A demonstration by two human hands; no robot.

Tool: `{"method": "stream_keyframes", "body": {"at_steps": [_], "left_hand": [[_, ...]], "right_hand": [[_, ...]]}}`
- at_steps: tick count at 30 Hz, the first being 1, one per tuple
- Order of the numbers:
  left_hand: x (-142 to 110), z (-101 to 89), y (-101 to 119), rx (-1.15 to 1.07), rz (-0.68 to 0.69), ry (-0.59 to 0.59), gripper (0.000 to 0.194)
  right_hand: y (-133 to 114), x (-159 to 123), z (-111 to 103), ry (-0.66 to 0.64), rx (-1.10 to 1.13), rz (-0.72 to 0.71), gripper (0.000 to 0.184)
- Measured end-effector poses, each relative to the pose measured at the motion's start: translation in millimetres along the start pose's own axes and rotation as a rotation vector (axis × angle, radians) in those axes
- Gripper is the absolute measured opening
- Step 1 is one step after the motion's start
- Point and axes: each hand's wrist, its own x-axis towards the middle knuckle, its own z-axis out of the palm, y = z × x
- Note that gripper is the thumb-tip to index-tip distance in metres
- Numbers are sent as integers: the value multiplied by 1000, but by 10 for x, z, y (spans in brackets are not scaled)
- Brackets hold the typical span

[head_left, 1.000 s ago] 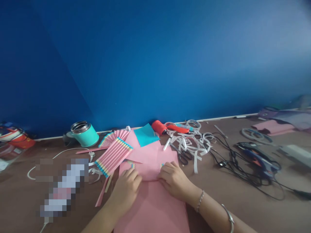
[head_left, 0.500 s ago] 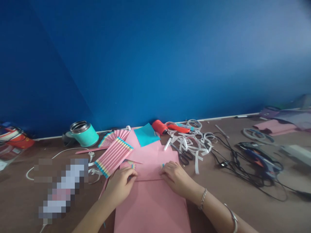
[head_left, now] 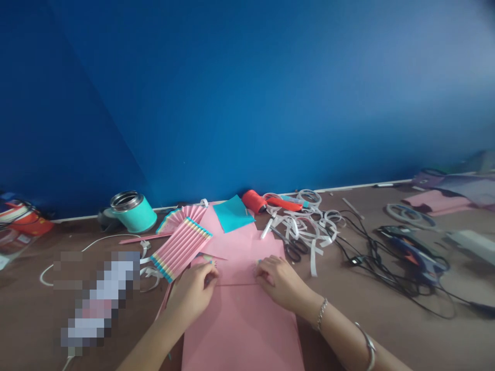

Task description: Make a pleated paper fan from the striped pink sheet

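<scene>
A sheet of pink paper (head_left: 240,330) lies in front of me, with a fold line or edge running across it between my hands. My left hand (head_left: 196,288) has its fingers curled on the left end of that edge. At the right end, my right hand (head_left: 279,281) pinches the paper with bent fingers. Small blue and yellow bits peek out by the fingertips of both hands. Just beyond the left hand rests a pleated pink paper piece (head_left: 181,247) with blue and yellow edges. A second, fan-shaped pleated piece (head_left: 185,217) lies behind it.
Farther back sit a teal paper square (head_left: 234,214), a red thread spool (head_left: 254,201) and a teal metal cup (head_left: 135,212). To the right are black scissors (head_left: 296,251), curled white strips (head_left: 309,226), dark cables (head_left: 373,252) and a blue glue gun (head_left: 415,257). A blurred-out object (head_left: 102,301) lies left.
Both hands stay on the paper at almost the same spots. Their fingers have curled slightly at the edge; the objects around them have not moved.
</scene>
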Motion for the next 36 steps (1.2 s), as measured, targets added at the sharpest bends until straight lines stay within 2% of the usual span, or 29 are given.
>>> {"method": "stream_keyframes", "body": {"at_steps": [10, 13, 17, 20, 23, 28, 32, 34, 36], "left_hand": [[9, -27, 59, 122, 37, -3, 16], [-24, -46, 113, 244, 150, 61, 19], [-66, -62, 207, 344, 409, 69, 44], [-64, -63, 229, 356, 521, 62, 45], [-46, -87, 186, 353, 526, 59, 42], [-29, -171, 39, 289, 461, 38, 50], [9, -174, -80, 199, 423, 44, 51], [38, -165, -120, 97, 415, 125, 52], [53, -167, -130, -21, 366, 304, 47]], "right_hand": [[-7, 19, -19, -31, -22, 27, 11], [-64, -9, -27, 0, -97, -9, 14], [-118, -39, 37, 58, -208, -206, 33], [-109, -43, 98, 82, -244, -329, 28], [-78, -58, 77, 71, -224, -322, 28], [-41, -117, -71, 35, -183, -211, 33], [-12, -128, -76, 32, -194, -241, 26], [9, -117, -49, 54, -187, -267, 25], [26, -96, -31, 102, -130, -277, 28]]}}
